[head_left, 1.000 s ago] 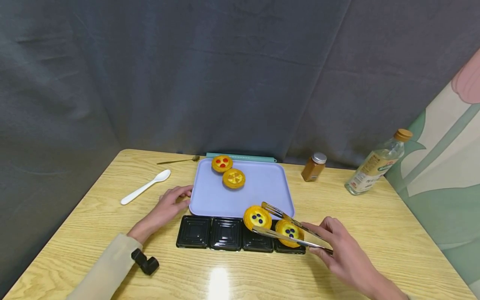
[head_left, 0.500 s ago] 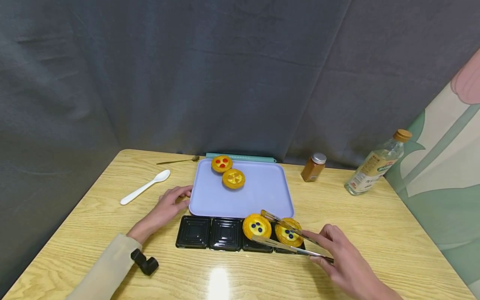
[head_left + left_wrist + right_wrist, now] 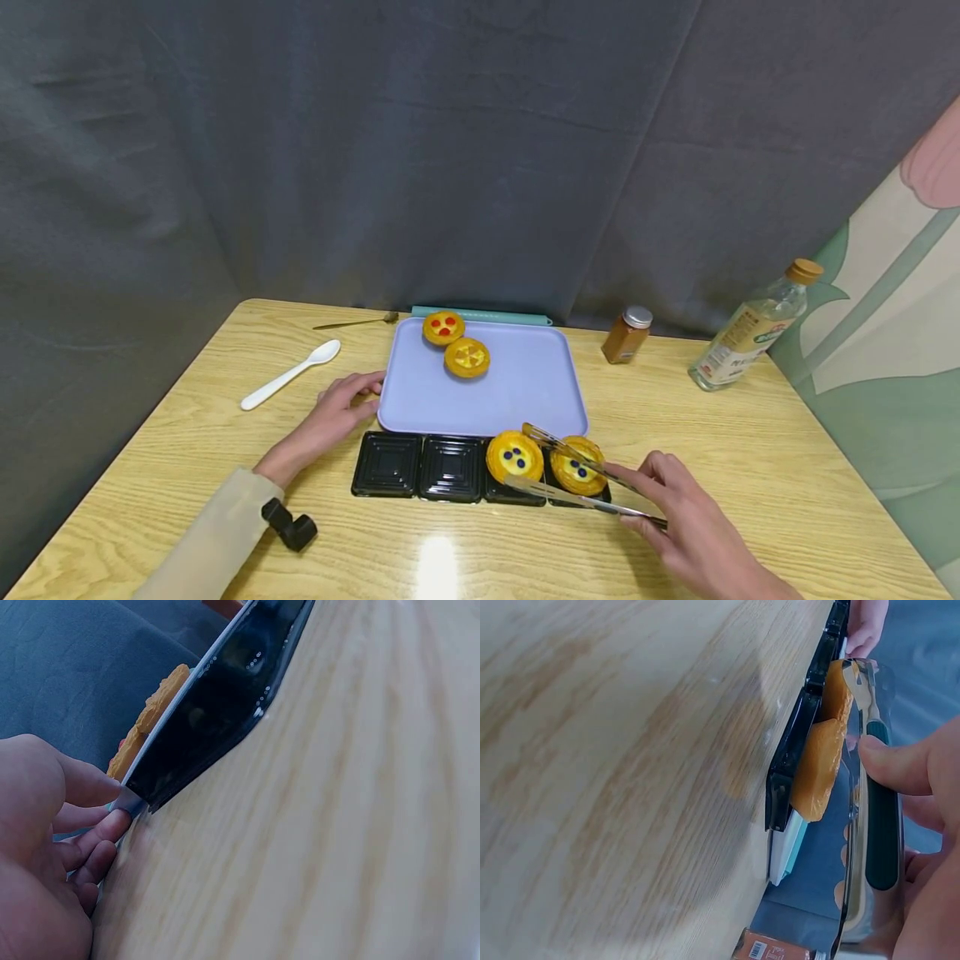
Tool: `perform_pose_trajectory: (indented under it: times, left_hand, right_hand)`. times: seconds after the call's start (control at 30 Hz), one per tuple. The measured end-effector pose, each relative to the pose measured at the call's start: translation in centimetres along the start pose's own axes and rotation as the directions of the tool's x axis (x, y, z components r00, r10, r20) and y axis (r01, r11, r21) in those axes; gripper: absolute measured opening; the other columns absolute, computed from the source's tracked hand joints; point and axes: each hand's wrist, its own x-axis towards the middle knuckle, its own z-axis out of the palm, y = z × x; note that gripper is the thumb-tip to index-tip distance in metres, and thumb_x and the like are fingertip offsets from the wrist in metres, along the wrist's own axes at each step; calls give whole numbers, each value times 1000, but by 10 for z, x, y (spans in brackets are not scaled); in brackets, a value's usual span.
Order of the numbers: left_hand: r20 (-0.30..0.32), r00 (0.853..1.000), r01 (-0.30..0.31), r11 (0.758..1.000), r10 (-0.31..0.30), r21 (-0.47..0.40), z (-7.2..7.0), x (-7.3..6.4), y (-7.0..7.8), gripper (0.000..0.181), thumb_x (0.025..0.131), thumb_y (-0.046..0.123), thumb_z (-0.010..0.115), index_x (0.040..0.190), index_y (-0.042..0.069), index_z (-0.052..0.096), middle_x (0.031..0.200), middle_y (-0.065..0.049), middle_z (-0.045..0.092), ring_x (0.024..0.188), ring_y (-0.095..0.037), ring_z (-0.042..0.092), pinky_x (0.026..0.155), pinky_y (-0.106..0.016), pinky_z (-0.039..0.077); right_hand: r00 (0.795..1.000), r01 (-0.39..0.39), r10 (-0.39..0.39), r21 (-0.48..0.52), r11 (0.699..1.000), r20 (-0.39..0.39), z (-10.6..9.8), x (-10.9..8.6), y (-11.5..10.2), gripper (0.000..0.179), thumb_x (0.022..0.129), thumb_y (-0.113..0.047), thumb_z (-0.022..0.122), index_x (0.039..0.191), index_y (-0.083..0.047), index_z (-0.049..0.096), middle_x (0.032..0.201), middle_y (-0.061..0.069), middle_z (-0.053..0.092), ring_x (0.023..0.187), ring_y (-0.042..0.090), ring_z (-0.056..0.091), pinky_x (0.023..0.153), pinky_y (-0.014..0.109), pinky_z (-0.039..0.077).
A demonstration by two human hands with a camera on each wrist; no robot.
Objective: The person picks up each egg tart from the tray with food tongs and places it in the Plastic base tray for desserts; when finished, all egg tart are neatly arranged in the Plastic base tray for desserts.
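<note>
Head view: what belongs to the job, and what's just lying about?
Apparently in the job:
tongs in the right hand
two blue-dotted tarts
black tray
lavender tray, left hand at its edge
perhaps its two tarts

Seemingly just lying about:
white spoon
jar
bottle
teal strip
thin dark utensil

Left arm extended forward, left fingers bent, right fingers gripping
</note>
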Motion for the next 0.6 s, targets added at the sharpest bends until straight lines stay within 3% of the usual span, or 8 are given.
perform_pose_trajectory:
  times: [0.33, 0.6]
  left_hand:
    - [2, 1000, -4, 1000, 4, 9, 0, -1, 3, 50, 100, 15, 60, 146, -2, 50, 121, -9, 60, 123, -35, 45, 103, -59, 18]
    - [4, 1000, 8, 1000, -8, 20, 0, -1, 1, 50, 101, 17, 60, 147, 0, 50, 122, -8, 59, 122, -34, 46, 105, -58, 17]
  right_hand:
    - [1000, 0, 0, -6, 1000, 12, 0, 0, 1, 59, 75, -14, 88, 131, -26, 70, 92, -14, 38, 87, 3, 35, 68, 21, 35]
    - [995, -67, 66, 11, 998, 78, -3, -1, -1, 62, 77, -18, 88, 134, -28, 67, 94, -13, 40, 89, 5, 37, 69, 22, 35]
